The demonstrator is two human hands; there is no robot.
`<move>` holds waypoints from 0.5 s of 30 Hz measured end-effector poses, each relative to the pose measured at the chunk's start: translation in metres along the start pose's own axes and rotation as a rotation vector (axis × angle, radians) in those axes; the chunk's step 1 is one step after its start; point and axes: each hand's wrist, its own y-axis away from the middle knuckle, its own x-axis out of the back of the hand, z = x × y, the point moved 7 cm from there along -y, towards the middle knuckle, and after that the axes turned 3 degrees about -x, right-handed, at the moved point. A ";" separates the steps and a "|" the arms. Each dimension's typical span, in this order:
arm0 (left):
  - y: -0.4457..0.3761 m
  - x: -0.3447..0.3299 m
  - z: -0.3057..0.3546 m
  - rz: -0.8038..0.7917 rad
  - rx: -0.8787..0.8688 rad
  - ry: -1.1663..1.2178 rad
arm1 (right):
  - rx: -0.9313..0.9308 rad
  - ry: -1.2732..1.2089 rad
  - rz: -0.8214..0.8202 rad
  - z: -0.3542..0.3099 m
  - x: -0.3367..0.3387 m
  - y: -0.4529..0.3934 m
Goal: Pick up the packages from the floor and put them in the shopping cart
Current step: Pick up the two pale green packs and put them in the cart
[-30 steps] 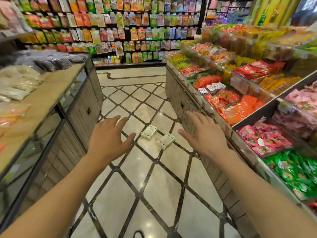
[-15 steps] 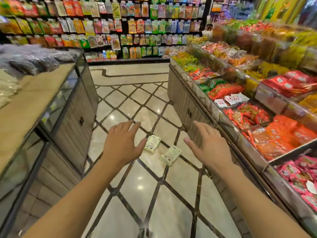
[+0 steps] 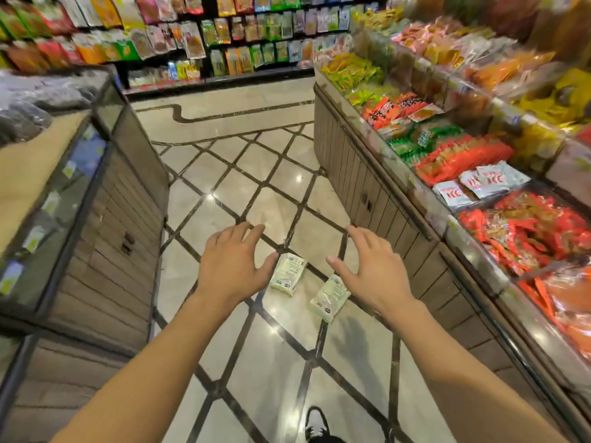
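Standing at the bottom edge of the view, a dark shoe (image 3: 316, 425) with a white toe rests on the pale marble floor (image 3: 262, 356), whose tiles are split by dark diagonal strips. Two bare forearms reach forward from the lower corners. The left hand (image 3: 228, 262) hangs palm down with its fingers spread and straight, holding nothing; its thumb tip points toward the nearer-left package. The right hand (image 3: 372, 266) is likewise spread and flat, fingers relaxed, gripping nothing, and it casts a faint shadow on the tile below.

Between and just beyond the hands lie the two packages, both flat on the floor and a little apart from each other. The left package (image 3: 288, 274) is a pale green-and-white pouch, seen just beside the left thumb. The right package (image 3: 329, 298) (same pale wrapping, with small print too blurred to read) is partly covered in view by the right hand's thumb side. Whether either hand touches a package cannot be told.

On the left stands a wood-panelled counter (image 3: 105, 251) with a glass-edged top. On the right a long display stand (image 3: 377, 199) holds bins of red, orange, green and white snack packets. Farther off, a back wall rack (image 3: 224, 30) carries rows of hanging colourful bags.
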 end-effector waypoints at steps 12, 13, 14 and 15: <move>-0.183 -0.094 -0.050 -0.101 -0.045 0.075 | -0.142 0.019 -0.117 0.016 -0.078 -0.163; -0.200 -0.106 -0.053 -0.120 -0.059 0.075 | -0.161 0.022 -0.120 0.016 -0.086 -0.174; -0.217 -0.119 -0.056 -0.141 -0.076 0.079 | -0.180 0.025 -0.132 0.014 -0.096 -0.187; -0.233 -0.132 -0.059 -0.167 -0.097 0.085 | -0.200 0.028 -0.151 0.013 -0.107 -0.199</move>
